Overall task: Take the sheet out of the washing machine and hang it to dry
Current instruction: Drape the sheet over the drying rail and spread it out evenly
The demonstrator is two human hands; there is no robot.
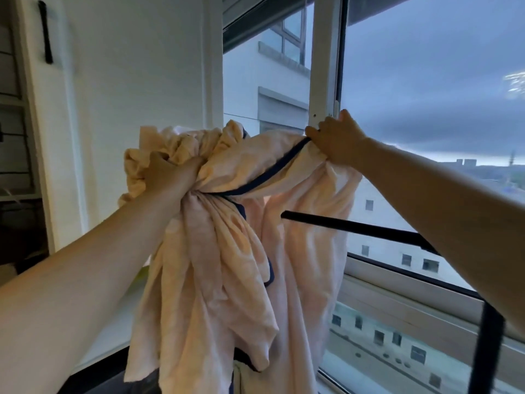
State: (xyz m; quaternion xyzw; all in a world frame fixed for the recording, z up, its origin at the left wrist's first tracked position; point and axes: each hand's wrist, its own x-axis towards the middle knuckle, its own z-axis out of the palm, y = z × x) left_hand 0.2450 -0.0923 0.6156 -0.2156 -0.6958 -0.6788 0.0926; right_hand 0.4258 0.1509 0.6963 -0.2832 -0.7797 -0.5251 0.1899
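The left hand (167,174) and right hand (338,140) are each clenching the bunched sheet (227,251), its edge stretching between them above the black rail (355,226), right side nearer.

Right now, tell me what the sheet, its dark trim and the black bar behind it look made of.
The sheet: soft matte cloth, likely cotton; it bunches and drapes in folds. The trim: navy fabric binding, a narrow band following the edge. The bar: straight, rigid, black, probably painted metal, possibly plastic.
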